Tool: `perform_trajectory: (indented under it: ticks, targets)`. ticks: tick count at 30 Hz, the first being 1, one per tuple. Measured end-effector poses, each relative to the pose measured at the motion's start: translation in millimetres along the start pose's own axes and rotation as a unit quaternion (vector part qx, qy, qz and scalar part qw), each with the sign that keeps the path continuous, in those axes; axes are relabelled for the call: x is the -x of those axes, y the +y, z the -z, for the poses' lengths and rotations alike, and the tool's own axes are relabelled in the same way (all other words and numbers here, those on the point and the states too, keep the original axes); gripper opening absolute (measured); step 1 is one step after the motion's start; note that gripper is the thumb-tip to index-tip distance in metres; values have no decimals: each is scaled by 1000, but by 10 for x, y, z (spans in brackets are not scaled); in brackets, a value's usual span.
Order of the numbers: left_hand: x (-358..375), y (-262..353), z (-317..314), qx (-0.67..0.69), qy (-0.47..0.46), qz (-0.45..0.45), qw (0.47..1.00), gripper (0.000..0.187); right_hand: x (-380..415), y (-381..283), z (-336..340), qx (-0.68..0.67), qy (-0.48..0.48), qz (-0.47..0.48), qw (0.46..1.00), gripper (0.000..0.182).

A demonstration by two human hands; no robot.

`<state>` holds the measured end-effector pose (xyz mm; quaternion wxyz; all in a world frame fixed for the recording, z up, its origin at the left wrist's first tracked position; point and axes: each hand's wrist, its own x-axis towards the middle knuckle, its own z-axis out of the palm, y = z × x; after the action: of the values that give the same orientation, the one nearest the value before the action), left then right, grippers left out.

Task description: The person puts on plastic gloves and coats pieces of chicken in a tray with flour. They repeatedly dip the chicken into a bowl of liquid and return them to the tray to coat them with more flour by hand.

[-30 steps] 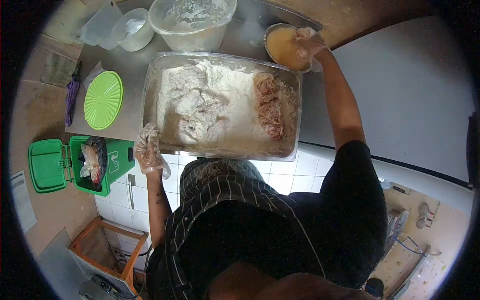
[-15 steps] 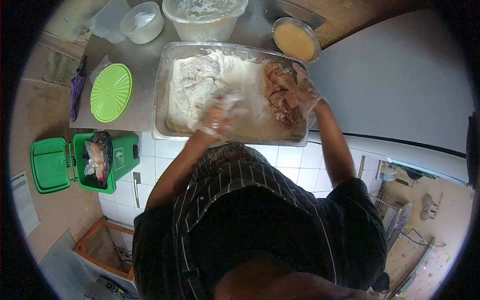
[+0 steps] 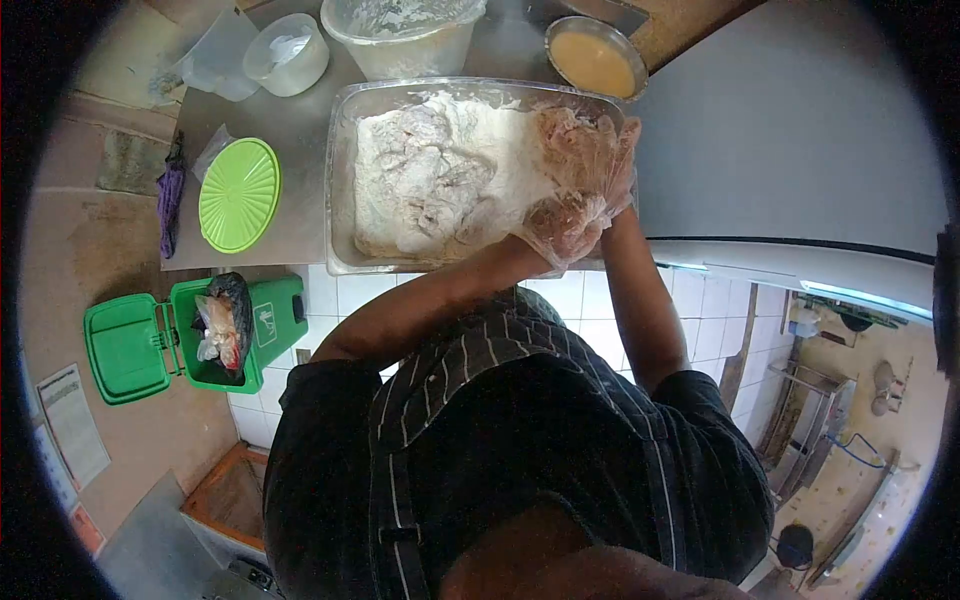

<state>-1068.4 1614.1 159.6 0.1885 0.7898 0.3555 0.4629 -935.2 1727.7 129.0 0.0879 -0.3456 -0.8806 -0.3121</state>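
Observation:
A metal tray (image 3: 342,235) holds white flour (image 3: 510,130) with several flour-coated pieces, apparently meat (image 3: 425,180), on its left side. Reddish-brown, uncoated meat (image 3: 562,135) lies at the tray's right end, partly hidden by my hands. My right hand (image 3: 608,165), in a clear plastic glove, is over that meat with its fingers stretched out. My left hand (image 3: 562,228), gloved too, is against my right wrist at the glove's cuff. Its fingers are curled in; what they pinch is hard to see.
Behind the tray stand a floury white tub (image 3: 400,50), a bowl of tan liquid (image 3: 595,62) and a small clear container (image 3: 287,55). A green lid (image 3: 240,195) lies to the left. An open green bin (image 3: 275,320) is below it; a grey surface (image 3: 780,140) is at the right.
My left hand has moved right, from the flour to my right wrist. My right hand stays by the uncoated meat. The view has shifted slightly.

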Motion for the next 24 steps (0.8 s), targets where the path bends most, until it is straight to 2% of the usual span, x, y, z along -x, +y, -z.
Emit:
perform_trajectory:
  ticks: [1, 2, 3, 4, 5, 6, 7, 8, 9, 10, 11, 12, 14, 15, 16, 17, 18, 19, 20, 21, 22, 23, 24]
  targets:
    - [-5, 3, 64, 33, -45, 56, 997, 30, 72, -34, -270, -145, 9, -108, 984, 55]
    - [8, 20, 139, 67, -93, 114, 987, 36, 176, -98, -570, -286, 16, -214, 934, 52]
    - [5, 29, 249, 66, -100, 115, 986, 36, 267, -161, -852, -416, 25, -313, 853, 49]
    - [-19, 17, 393, 48, -138, 194, 970, 43, 313, -195, -1064, -533, 36, -399, 745, 46]
    - [-16, -26, 523, 28, -174, 272, 946, 51, 289, -216, -1066, -632, 48, -472, 613, 43]
    - [125, -199, 567, -118, -187, 281, 934, 58, 294, -226, -1052, -632, 54, -475, 609, 43]
    - [372, -451, 539, -260, -196, 284, 902, 64, 236, -250, -774, -715, 82, -566, 402, 40]
    - [672, -802, 438, -350, -152, 278, 881, 67, 188, -288, -467, -757, 104, -622, 170, 40]
    - [882, -1038, 369, -436, -107, 268, 852, 70, 134, -328, -116, -756, 106, -625, 164, 40]
    - [850, -1024, 434, -439, -112, 264, 851, 70, 47, -352, 254, -710, -34, -601, 367, 36]
    - [762, -975, 539, -440, -198, 273, 832, 69, 3, -375, 424, -619, -172, -538, 546, 32]
    - [678, -939, 619, -437, -281, 280, 807, 68, 228, -570, -33, -666, -152, -495, 536, 34]
    - [619, -923, 708, -393, -269, 306, 824, 66, 642, -945, -882, -760, -115, -404, 496, 39]
    - [584, -931, 758, -346, -251, 334, 840, 63, 558, -940, -660, -761, -111, -406, 494, 39]
    - [501, -965, 858, -352, -258, 323, 840, 63, 326, -866, -162, -819, -86, -383, 418, 41]
    - [468, -1006, 1003, -103, -229, 429, 868, 58, 113, -769, 215, -870, -66, -351, 341, 46]
    - [456, -1049, 1126, 153, -184, 506, 829, 52, -6, -682, 360, -870, -59, -353, 338, 46]
    - [605, -1175, 1119, 131, -155, 383, 901, 43, -85, -622, 480, -880, -70, -337, 327, 48]
    - [438, -1021, 1182, 129, -161, 382, 901, 43, -129, -576, 554, -889, -82, -319, 317, 51]
    - [257, -863, 1248, 247, -140, 463, 840, 41, -152, -537, 578, -889, -78, -322, 315, 51]
    - [148, -743, 1277, 360, -114, 534, 756, 39, -170, -498, 590, -893, -112, -273, 340, 47]
    - [241, -992, 1196, 179, -212, 356, 893, 37, -178, -461, 621, -893, -146, -222, 363, 44]
    - [213, -1055, 1145, 180, -213, 355, 892, 37, -163, -393, 676, -893, -146, -224, 363, 44]
